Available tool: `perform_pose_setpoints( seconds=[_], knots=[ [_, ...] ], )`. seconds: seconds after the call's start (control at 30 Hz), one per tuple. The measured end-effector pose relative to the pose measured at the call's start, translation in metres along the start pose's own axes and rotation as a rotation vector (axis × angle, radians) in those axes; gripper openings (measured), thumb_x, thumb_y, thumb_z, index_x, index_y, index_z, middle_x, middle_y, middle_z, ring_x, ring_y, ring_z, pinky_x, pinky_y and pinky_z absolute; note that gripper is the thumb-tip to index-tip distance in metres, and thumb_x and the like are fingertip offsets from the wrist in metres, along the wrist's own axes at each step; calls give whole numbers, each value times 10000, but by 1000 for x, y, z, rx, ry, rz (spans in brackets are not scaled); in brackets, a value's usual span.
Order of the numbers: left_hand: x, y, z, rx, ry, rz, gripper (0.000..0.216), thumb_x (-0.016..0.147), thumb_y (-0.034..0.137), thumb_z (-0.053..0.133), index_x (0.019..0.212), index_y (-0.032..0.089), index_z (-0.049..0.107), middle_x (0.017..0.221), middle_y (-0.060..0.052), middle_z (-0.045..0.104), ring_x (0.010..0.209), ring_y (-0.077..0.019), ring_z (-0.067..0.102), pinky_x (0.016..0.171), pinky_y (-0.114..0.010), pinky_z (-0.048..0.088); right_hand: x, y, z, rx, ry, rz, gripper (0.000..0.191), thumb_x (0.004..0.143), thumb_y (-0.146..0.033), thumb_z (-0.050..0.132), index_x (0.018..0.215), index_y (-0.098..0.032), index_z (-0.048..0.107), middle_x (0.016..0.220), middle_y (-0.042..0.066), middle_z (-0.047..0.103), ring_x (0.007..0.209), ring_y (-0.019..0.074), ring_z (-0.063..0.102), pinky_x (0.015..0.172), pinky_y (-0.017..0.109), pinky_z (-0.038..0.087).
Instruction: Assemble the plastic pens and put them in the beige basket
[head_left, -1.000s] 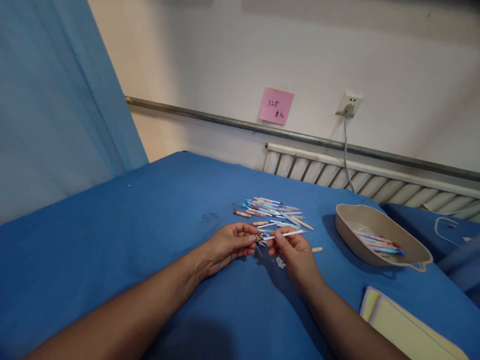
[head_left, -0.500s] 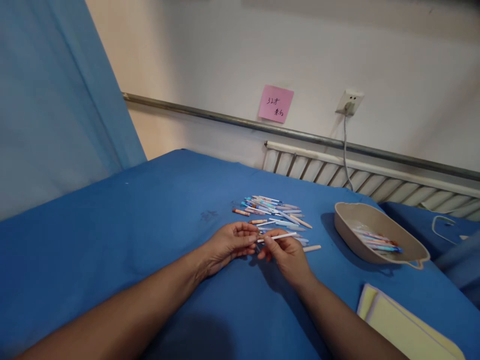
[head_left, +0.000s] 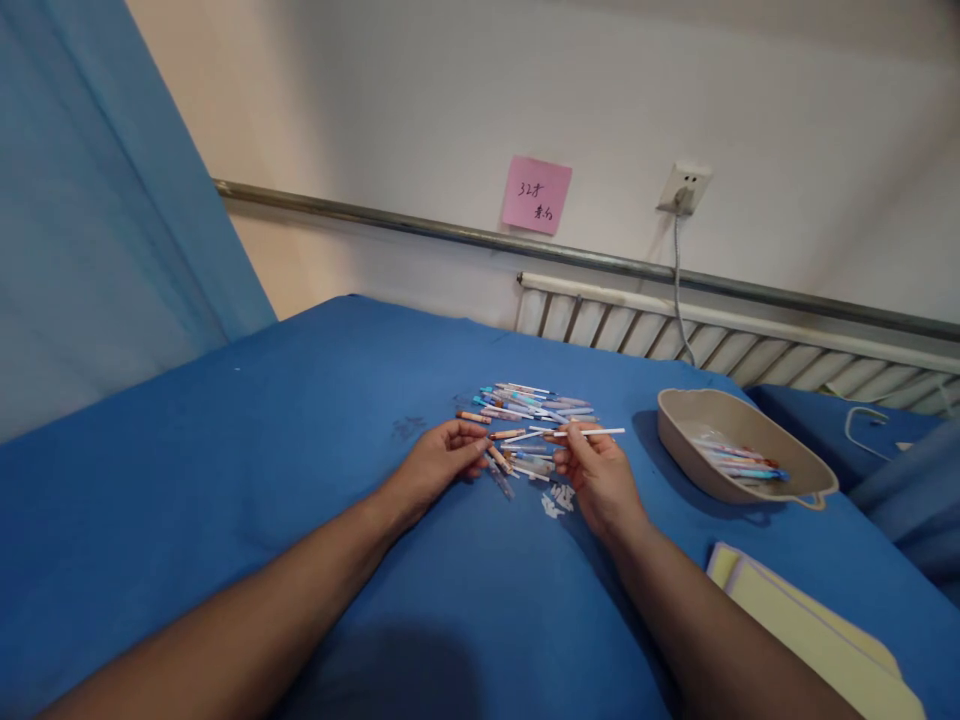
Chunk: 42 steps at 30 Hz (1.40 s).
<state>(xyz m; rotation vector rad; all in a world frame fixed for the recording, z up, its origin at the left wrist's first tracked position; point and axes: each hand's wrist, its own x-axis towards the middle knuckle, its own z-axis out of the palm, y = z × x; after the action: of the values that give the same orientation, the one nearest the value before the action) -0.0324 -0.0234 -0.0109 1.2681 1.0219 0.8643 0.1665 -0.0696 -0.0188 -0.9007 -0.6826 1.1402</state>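
While R hand [head_left: 606, 482] pinches a thin white stick [head_left: 609, 431] btwn thumb & fingers, L hand [head_left: 442, 460] is just left of it, fingertips drawn in nr an orange-brown pen pc [head_left: 499, 459]; can't tell if L grips that or only touches it. Stick lies approx. level, its free end poking out to the right past R fingers. Hands apart, w/ a small gap btwn.

In & beyond that gap: loose heap of pens [head_left: 525, 402] & pen parts, mostly blue, white, pale & orange, lying at mixed angles on blue sheet [head_left: 300, 450]. Clear pc [head_left: 501, 480] just right of L fingertips, on the near side. Small white scraps [head_left: 559, 498] close to R hand, to its left & a bit nearer the wearer. Dark smudgy patch [head_left: 407, 428] beyond L hand, slightly left.

Right of R hand, well apart: tan basin [head_left: 691, 457] w/ a bunch of pens inside [head_left: 742, 462]. Folded yellow cloth [head_left: 810, 630] nearer, right of R forearm.

Far beyond both hands: radiator [head_left: 615, 325], metal rail [head_left: 420, 230], pink note [head_left: 536, 195] w/ handwriting, socket [head_left: 686, 188] w/ cord plugged in. Blue curtain [head_left: 112, 200] far left of L hand.
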Motion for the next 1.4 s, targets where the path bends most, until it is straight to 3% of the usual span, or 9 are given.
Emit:
perform_pose_setpoints(
  seconds=[0.13,0.27,0.33,0.43,0.67,0.83,1.03,1.4],
  knots=[
    [6,-5,-4,387,-35,261,181,742,273,629,884,161,633,844,-29,662,754,-160,608,745,-291,471,1,2,-1,-22,20,14,351,639,-449,749,803,-176,603,751,17,682,495,99,573,439,206,435],
    [9,1,-4,784,-221,526,199,819,225,549,985,225,657,1066,-38,647,1035,-205,545,959,-350,360,3,8,0,-21,20,9,361,643,-461,743,800,-168,602,745,14,677,486,86,562,427,190,416],
    [10,5,-3,897,-304,596,236,841,215,529,1047,242,641,1148,-43,619,1113,-212,497,1001,-365,309,5,11,0,-16,20,6,355,646,-452,743,799,-166,598,724,5,672,473,79,554,425,183,407],
    [10,10,0,1000,-337,633,247,857,213,511,1078,240,618,1128,-54,617,1078,-216,502,973,-364,319,7,12,-2,-18,20,4,353,650,-453,737,806,-169,597,721,-1,674,468,82,557,424,186,405],
    [12,9,-2,1046,-258,604,134,857,265,512,858,208,633,902,-41,640,930,-208,523,889,-335,369,11,10,-6,-25,34,-3,374,643,-477,725,814,-166,605,730,10,680,455,87,558,414,192,400],
    [19,1,-9,897,-147,529,177,840,288,518,926,220,657,963,-41,662,935,-207,563,879,-317,394,12,10,-7,-30,38,3,372,638,-470,732,806,-163,606,731,18,680,455,85,558,405,186,398],
    [19,-2,-17,654,-90,329,285,784,388,580,990,203,648,933,-45,685,845,-207,606,787,-305,457,10,10,-6,-43,50,8,388,612,-468,750,791,-157,602,715,27,680,441,91,555,395,189,399],
    [19,4,-31,641,73,291,334,766,395,576,1020,186,636,927,-42,689,834,-206,628,752,-288,467,12,9,-10,-33,53,-3,393,628,-487,738,795,-158,602,721,26,685,441,81,550,398,184,389]
  ],
)
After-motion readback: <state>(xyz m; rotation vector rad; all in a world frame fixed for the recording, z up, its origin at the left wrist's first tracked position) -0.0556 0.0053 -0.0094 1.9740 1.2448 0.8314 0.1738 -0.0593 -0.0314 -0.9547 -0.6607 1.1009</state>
